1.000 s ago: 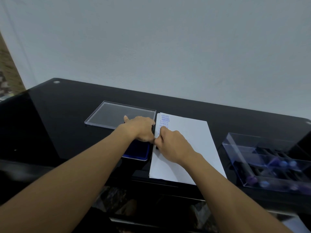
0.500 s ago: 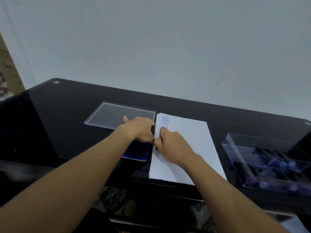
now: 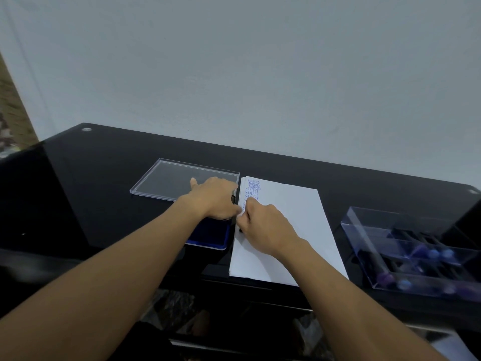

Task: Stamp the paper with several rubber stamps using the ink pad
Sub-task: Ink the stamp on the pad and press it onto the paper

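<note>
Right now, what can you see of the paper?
The white paper lies flat on the black table, right of the blue ink pad. Blue stamped lines, AMENDED then SAMPLE, run down its far left corner. The right hand rests on its left edge, apparently gripping a dark stamp.

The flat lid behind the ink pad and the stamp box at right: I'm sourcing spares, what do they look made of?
Lid: clear hard plastic, probably acrylic; the dark table shows through and its edges glint. Stamp box: clear rigid plastic, faintly blue-tinted; the stamps inside show through its walls.
</note>
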`<state>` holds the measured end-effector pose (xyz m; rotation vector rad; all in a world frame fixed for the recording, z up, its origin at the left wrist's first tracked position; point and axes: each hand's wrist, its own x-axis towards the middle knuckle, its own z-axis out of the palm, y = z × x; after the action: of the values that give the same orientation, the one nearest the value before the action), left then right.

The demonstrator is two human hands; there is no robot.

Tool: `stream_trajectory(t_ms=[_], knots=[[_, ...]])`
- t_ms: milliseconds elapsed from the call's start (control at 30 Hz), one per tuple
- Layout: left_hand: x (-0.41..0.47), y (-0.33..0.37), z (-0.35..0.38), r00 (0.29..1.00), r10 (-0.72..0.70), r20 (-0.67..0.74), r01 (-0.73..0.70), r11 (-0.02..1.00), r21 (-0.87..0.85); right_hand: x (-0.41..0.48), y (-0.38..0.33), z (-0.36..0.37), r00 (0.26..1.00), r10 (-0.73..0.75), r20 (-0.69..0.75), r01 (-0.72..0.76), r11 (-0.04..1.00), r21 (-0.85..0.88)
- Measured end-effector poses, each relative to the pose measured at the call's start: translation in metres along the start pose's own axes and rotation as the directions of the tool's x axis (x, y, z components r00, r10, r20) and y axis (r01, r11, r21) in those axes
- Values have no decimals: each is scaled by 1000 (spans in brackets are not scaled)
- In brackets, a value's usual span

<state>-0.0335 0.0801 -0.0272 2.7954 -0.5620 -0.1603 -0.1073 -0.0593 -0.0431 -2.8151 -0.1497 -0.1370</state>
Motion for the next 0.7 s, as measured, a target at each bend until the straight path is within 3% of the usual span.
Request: stream_trajectory(t_ms=[367,700], knots=[[-23,-7,-17,995,-63,-82,58,996,-61,2,1,-4,999,50,13,-51,996,77],[-41,-20,-25,980,-120,-161,87,977,-197,7,6,-56,975,175,-136,-109,913,394]])
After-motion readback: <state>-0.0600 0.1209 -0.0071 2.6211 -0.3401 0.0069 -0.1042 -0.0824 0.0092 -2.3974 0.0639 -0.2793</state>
